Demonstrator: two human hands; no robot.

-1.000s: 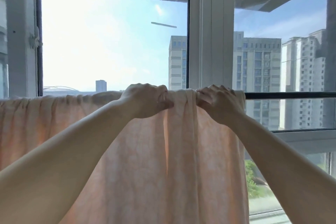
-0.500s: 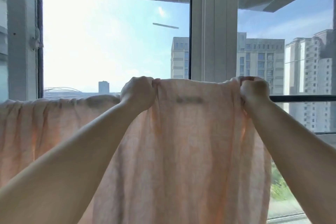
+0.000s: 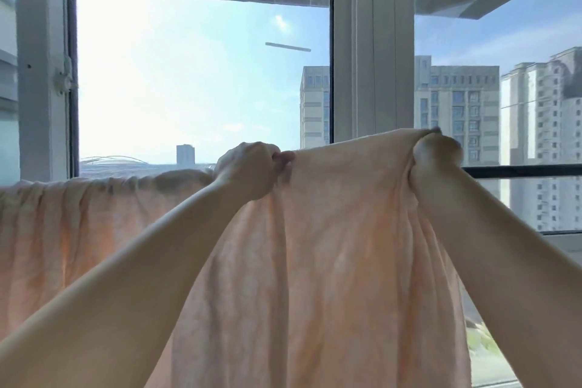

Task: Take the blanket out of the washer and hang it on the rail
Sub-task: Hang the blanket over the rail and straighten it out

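A large window (image 3: 201,79) fills the upper frame, its pale upright post (image 3: 373,41) standing just right of centre, with sky and tall apartment blocks (image 3: 456,110) beyond the glass at the right.

Across the lower frame hangs the peach blanket (image 3: 330,261). Its left part lies gathered in folds along a level line at middle left, draped down from there; its right part is lifted higher, the top edge stretched taut between the two hands and sloping up toward the right. The cloth falls in long folds to the bottom of the frame.

The dark rail (image 3: 522,172) shows only at the right edge, running level out from behind the right hand — the rest is hidden by the blanket.

Two bare forearms reach up from the lower corners. The left hand (image 3: 248,168), at centre, has its fingers curled tight, pinching the top edge. The right hand (image 3: 436,157), at middle right, is a closed fist bunching the blanket's upper corner.
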